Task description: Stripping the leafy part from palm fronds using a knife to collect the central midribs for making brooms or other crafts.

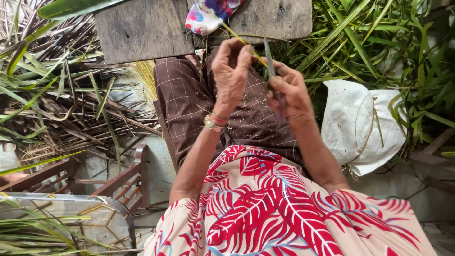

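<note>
Pinched between thumb and fingers of the left hand (231, 76), a thin yellow-green leaf rib (239, 40) ran up and away toward the wooden worktop (142, 28), so that grip was closed on the rib near its lower end. Just beside it, the right hand (290, 95) had its grip wrapped tight around a small knife (270, 64), the narrow blade pointing upward and lying close against the rib, the handle hidden in the fist. Judging from this, the step in hand was stripping or scraping the rib clean along its length; the next move would call for steady tension from the left hand and a shallow blade angle, with the left fingers kept clear of the edge. Both hands worked above a lap covered in brown checked cloth (189, 104). A bright patterned cloth bundle (208, 14) sat on the worktop's near edge, right where the rib's far end reached, and could catch it. Heaps of green fronds (379, 42) crowded the right, dry brown fronds (57, 99) the left, with a white sack (360, 123) near the right elbow.
</note>
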